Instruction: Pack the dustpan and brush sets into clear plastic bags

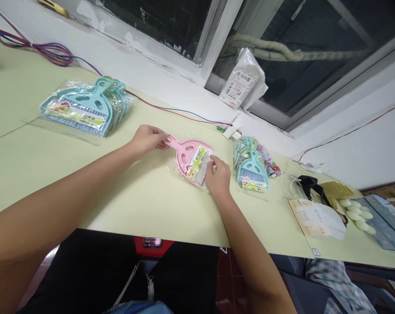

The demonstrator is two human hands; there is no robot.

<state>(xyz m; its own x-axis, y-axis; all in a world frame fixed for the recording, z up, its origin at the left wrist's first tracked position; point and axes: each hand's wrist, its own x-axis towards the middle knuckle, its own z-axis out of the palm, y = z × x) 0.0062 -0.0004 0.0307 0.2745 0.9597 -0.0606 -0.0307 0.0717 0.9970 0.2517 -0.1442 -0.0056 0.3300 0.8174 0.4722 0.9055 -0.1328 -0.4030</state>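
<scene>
A pink dustpan and brush set point(188, 158) in a clear plastic wrapper lies before me on the pale table, with a printed label across its white bristles. My left hand point(151, 142) pinches the end of its handle. At the opposite side, my right hand point(219, 175) has thumb and fingers closed on the wrapped brush edge. To the left stands a row of bagged blue-green dustpan sets point(81, 109), overlapping one another. On the right, near the wall, smaller bagged blue and green dustpan sets point(252, 170) lie in another overlapping group.
Red and blue wires point(181, 111) run along the wall to a white plug point(233, 131). A white plastic parcel bag point(241, 83) leans on the window sill. Farther right are a paper bag point(318, 218), several pale oval pieces point(357, 213) and blue patterned boxes point(385, 220).
</scene>
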